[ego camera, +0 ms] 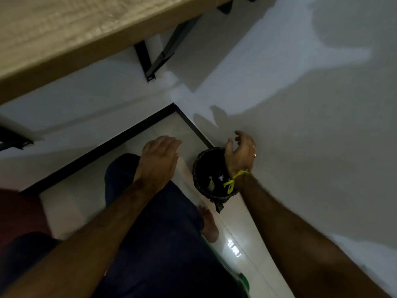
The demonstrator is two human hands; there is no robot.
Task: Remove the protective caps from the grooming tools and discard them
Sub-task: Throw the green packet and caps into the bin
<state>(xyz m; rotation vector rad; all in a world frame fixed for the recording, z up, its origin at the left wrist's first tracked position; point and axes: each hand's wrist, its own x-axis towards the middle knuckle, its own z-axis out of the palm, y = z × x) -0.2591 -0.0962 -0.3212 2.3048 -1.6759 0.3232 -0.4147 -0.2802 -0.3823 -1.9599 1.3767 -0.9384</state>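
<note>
I see my right hand point(241, 152) over the far rim of the dark waste bin point(198, 168) by the wall, fingers spread, gripping nothing. My left hand point(160, 157) hangs open beside it. Small pale bits, perhaps caps point(216, 180), lie inside the bin.

Right hand point(240, 153) hides part of the bin point(206, 175) rim
</note>
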